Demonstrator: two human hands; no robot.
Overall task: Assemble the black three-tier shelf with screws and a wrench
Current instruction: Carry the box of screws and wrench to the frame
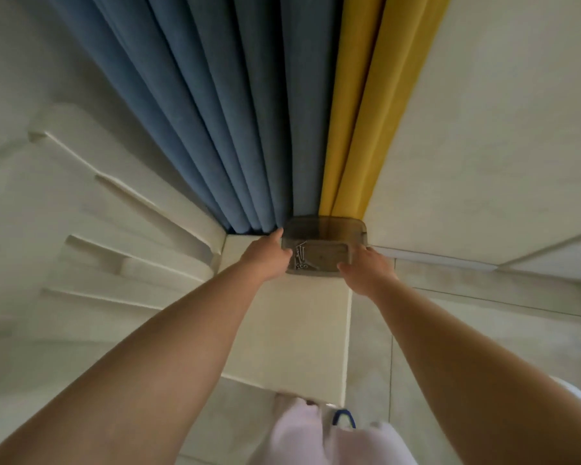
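Big blue curtain [195, 105] and a yellow curtain [359, 105] hang down the wall ahead of me, ending right behind a pale surface [292, 330]. At its far edge sits a smoky see-through tray [326, 229] that I've got from both sides: my left hand [269, 255] has fingers curled onto its left rim, my right hand [366, 266] grips its right rim. The screws [301, 256] lie piled in the tray's left end.

Both arms outstretched; left hand [268, 255], right hand [366, 268] (fingers curled).
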